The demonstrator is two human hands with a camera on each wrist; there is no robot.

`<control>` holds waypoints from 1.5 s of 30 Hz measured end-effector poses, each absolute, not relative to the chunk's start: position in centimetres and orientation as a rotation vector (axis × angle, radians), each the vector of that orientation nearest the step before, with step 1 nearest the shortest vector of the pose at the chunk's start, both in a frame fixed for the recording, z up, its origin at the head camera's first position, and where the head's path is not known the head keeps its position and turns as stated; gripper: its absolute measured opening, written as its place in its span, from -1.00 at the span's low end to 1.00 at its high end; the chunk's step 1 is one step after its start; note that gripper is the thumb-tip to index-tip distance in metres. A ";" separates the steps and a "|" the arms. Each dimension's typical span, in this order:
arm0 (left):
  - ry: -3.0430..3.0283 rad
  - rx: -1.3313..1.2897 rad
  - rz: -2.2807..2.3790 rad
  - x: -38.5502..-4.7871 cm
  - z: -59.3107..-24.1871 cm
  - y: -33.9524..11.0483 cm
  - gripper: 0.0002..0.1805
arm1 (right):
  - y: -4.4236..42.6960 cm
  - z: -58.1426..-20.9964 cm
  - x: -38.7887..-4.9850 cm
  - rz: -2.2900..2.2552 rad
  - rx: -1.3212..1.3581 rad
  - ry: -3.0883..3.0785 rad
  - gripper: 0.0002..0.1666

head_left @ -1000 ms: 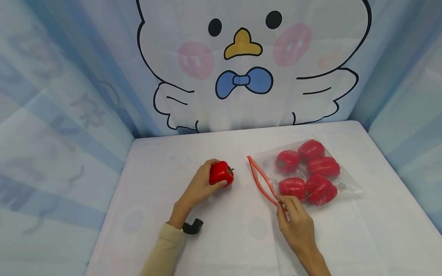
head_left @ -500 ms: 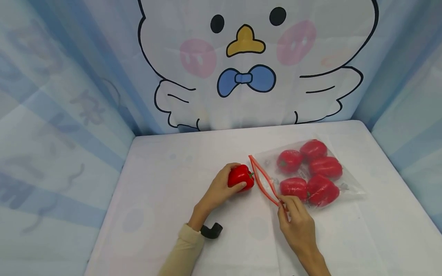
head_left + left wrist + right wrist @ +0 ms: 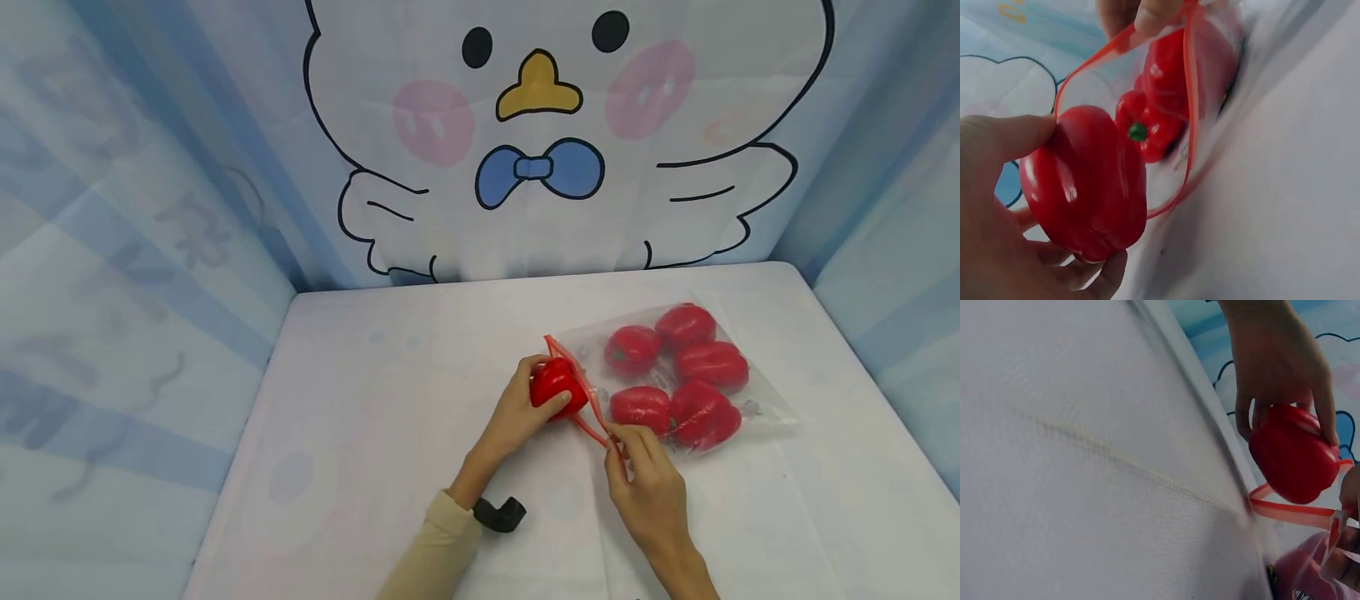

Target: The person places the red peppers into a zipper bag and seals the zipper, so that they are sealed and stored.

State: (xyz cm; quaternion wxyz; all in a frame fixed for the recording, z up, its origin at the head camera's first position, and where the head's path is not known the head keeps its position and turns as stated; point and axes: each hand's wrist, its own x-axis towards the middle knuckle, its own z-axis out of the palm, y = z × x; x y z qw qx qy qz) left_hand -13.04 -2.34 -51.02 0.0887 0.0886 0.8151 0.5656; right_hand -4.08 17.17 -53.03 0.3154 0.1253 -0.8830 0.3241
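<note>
My left hand [image 3: 517, 412] grips a red bell pepper [image 3: 557, 385], thumb on one side and fingers around the other, right at the mouth of a clear zip bag [image 3: 581, 346]. In the left wrist view this pepper [image 3: 1088, 184] stands before the red-edged opening, and a pepper with a green stem [image 3: 1138, 131] shows inside. My right hand [image 3: 647, 492] pinches the near end of the bag's red rim [image 3: 592, 432] and the mouth gapes. Several red peppers [image 3: 711, 367] lie inside the bag. From the right wrist, the gripped pepper [image 3: 1294, 456] partly overlaps the red strip [image 3: 1291, 512].
The bag lies on the right half of a white-covered table [image 3: 360, 417]. A black curved piece [image 3: 501, 515] sits at my left wrist. Behind the table hangs a curtain [image 3: 547, 233] with a cartoon bird; blue curtains [image 3: 135, 333] close off the sides.
My left hand has carried the red bell pepper rightward, from apart from the bag to its open mouth. My right hand keeps its pinch on the rim, nearly in place.
</note>
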 end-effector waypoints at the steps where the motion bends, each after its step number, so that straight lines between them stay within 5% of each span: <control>1: 2.419 0.250 1.698 -13.0 -51.1 -2.1 -0.25 | 17.2 -53.0 -4.1 0.855 0.329 -2.327 -0.62; 45: 2.495 -0.048 1.802 -14.3 -51.3 2.7 -0.42 | 17.2 -53.0 -3.9 0.870 0.300 -2.380 -0.63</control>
